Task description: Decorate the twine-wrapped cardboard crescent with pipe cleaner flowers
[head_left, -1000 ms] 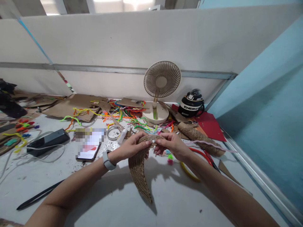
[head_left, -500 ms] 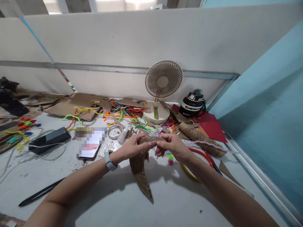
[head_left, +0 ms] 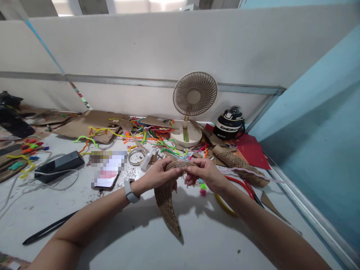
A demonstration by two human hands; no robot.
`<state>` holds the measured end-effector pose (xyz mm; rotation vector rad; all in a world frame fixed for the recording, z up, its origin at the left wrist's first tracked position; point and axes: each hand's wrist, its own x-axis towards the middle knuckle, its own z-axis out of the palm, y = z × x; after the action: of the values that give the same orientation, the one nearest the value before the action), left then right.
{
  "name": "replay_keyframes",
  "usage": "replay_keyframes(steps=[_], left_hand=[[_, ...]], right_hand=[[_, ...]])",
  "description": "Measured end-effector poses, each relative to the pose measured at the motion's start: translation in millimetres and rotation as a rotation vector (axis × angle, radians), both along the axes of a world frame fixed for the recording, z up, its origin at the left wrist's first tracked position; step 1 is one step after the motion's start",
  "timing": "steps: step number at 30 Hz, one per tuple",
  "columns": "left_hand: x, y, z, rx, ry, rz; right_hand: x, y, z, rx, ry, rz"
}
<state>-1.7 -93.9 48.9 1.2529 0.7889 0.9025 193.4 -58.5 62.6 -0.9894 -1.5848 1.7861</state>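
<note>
The twine piece (head_left: 165, 204) is above the table (head_left: 208, 240), its curved top between both hands and its tapered tail hanging; whether the tip touches is unclear. The left hand (head_left: 157, 174) pinches the top, thumb over and fingers behind, seemingly to steady it. The right hand (head_left: 206, 174) pinches the far end between thumb and forefinger, near the left thumb, probably for fine control; its other fingers curl beneath. Beyond lie the tape (head_left: 136, 156) and, to the right, the twine roll (head_left: 239, 165), likely kept within reach. The phone (head_left: 108, 174) lies screen up, perhaps for viewing; the fan (head_left: 195, 96) faces the worker, presumably for air
</note>
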Motion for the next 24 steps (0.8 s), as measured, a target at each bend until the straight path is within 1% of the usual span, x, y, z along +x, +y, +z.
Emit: replay_keyframes(steps=[6, 15, 21, 24], left_hand=[[-0.3, 1.0, -0.6, 0.005, -0.005, -0.031], [-1.6, 1.5, -0.6, 0.045, -0.006, -0.074], [-4.5, 5.0, -5.4, 0.147, 0.109, -0.038], [-4.5, 5.2, -5.9, 0.159, 0.107, -0.026]], right_hand=[[0.0, 0.4, -1.5, -0.017, 0.056, 0.007], [0.2, 1.2, -3.8, 0.015, 0.021, 0.002], [0.4, 2.3, -2.4, 0.002, -0.037, 0.002], [0.1, 2.4, -2.7, -0.004, -0.046, 0.006]])
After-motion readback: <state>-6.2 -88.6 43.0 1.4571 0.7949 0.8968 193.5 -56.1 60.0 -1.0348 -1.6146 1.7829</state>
